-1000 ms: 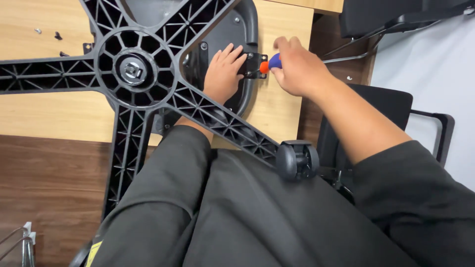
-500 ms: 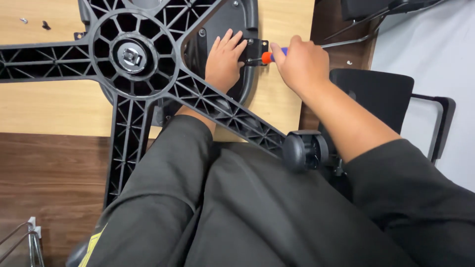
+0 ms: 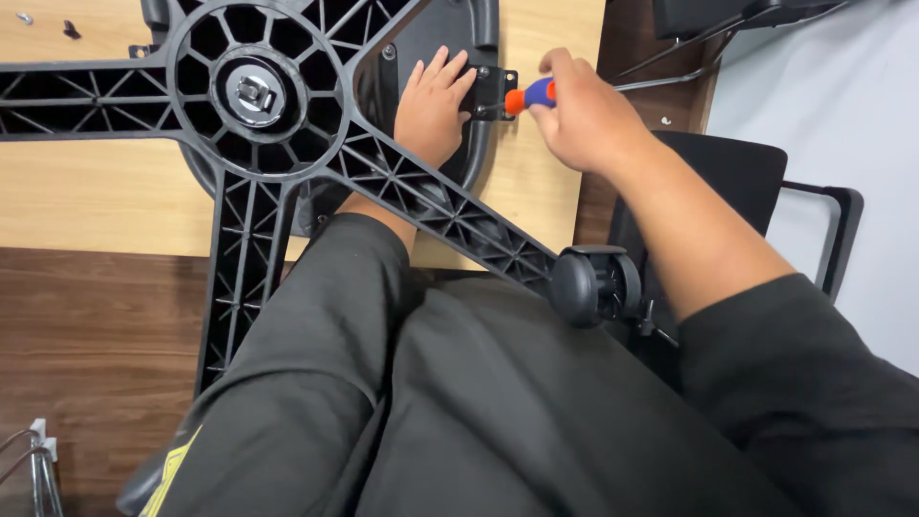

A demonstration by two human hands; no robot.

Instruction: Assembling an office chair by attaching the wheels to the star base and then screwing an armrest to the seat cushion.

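An upturned black office chair lies on a light wooden table (image 3: 86, 201), its star-shaped base (image 3: 254, 96) facing me. My left hand (image 3: 433, 107) rests flat on the black underside of the seat (image 3: 421, 33), fingers against a small black metal bracket (image 3: 490, 88) at its edge. My right hand (image 3: 586, 115) grips a screwdriver with an orange and blue handle (image 3: 528, 96), its tip pointed into that bracket. One base arm ends in a black caster wheel (image 3: 593, 285) just above my lap.
Small screws (image 3: 23, 17) lie on the table at the far left. A second black chair (image 3: 756, 191) stands to my right by a grey wall. Dark wooden floor (image 3: 86, 354) lies below the table edge, with a metal frame (image 3: 38, 464) at the bottom left.
The view has shifted a little, so the chair base and hands appear higher and further left. Both hands stay on the seat bracket and the screwdriver.
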